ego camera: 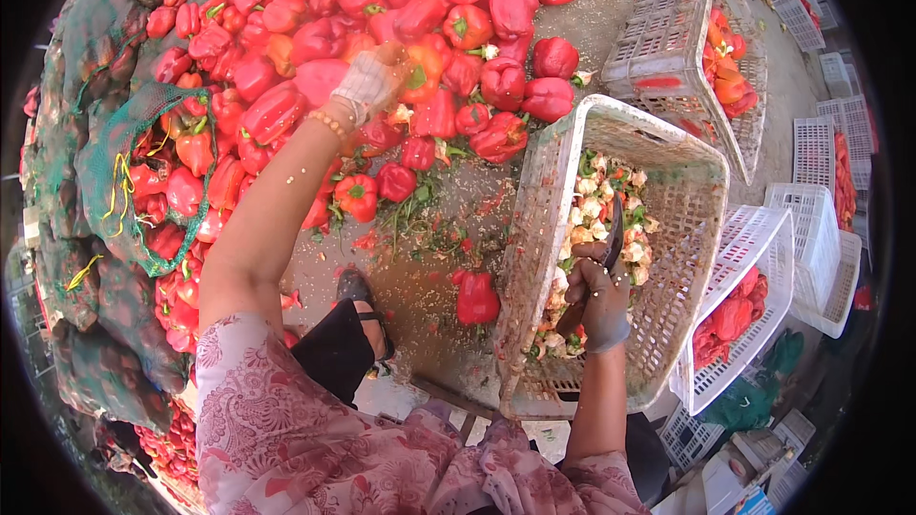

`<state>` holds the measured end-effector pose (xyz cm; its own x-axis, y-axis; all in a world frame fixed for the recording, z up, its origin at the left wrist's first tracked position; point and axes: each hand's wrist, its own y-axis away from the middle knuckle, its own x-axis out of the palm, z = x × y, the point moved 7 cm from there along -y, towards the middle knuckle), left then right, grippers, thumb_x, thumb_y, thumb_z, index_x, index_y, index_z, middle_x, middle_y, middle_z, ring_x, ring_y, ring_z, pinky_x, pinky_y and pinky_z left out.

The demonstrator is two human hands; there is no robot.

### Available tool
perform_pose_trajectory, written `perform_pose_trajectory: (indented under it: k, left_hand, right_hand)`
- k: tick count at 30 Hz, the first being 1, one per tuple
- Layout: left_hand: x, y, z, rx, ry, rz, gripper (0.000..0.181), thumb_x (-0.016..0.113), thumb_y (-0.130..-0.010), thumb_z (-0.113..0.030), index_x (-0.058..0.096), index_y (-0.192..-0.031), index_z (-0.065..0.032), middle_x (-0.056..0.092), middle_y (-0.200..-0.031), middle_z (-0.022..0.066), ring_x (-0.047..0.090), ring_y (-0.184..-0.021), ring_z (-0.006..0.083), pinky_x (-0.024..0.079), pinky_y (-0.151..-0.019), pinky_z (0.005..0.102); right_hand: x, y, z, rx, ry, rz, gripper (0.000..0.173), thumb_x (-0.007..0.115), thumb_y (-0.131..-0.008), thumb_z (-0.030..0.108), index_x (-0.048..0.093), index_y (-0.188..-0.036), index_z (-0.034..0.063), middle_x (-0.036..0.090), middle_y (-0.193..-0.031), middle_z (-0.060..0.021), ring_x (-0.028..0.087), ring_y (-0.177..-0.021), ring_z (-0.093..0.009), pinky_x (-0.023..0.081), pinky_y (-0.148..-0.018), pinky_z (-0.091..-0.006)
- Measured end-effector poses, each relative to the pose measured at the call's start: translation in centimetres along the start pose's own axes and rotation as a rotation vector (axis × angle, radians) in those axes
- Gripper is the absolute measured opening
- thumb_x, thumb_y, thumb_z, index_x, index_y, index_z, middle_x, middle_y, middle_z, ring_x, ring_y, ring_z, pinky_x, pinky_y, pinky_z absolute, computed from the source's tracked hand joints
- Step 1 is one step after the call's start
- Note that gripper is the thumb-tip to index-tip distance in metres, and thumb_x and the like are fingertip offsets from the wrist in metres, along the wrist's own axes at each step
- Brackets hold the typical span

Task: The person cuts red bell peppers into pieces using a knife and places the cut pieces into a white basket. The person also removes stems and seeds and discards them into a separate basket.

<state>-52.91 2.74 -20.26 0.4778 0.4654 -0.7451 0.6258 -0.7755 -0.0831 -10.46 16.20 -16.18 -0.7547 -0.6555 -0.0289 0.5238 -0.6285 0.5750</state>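
Note:
My left hand [378,79], in a thin pale glove, reaches over the pile of red bell peppers [322,36]. Its fingers are against an orange-red bell pepper [424,77] with a green stem; glare and the back of the hand hide whether they grip it. In my right hand [600,300], also gloved, is a knife [615,229] with a dark curved blade, pointing away from me. That hand is above a dirty white plastic crate [655,125], which holds many cut pepper cores [590,207] with pale seeds and green stems.
Green mesh sacks of peppers [107,107] line the left, one of them open. A tipped crate [662,36] and a white crate of cut red peppers [744,300] stand on the right. One red pepper [477,297] lies on the wet, seed-strewn floor [429,343] near my foot [356,290].

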Motion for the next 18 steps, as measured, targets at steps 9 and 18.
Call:
perform_pose_trajectory:
  k: [9,18]
  left_hand:
    - [-2.9,11.8,-22.7,-0.281,0.645,0.541,0.027,0.062,-0.095,-0.031,0.054,-0.091,-0.0056,0.055,-0.062,0.0007,0.053,-0.048,0.009,0.043,-0.043,0.024]
    - [-4.5,17.2,-34.3,-0.004,0.464,0.623,0.018,0.059,-0.095,-0.022,0.055,-0.094,-0.0052,0.051,-0.064,0.0012,0.051,-0.048,0.0077,0.043,-0.044,0.0247]
  right_hand:
    - [5.4,7.3,7.0,-0.404,0.671,0.324,0.022,0.055,-0.087,0.012,0.066,-0.104,0.0032,0.069,-0.093,-0.0174,0.067,-0.087,-0.033,0.052,-0.079,-0.0392]
    - [-7.6,14.1,0.6,-0.074,0.811,0.174,0.027,0.061,-0.086,0.017,0.068,-0.108,0.0031,0.07,-0.085,-0.0131,0.067,-0.079,-0.021,0.053,-0.072,-0.0338]
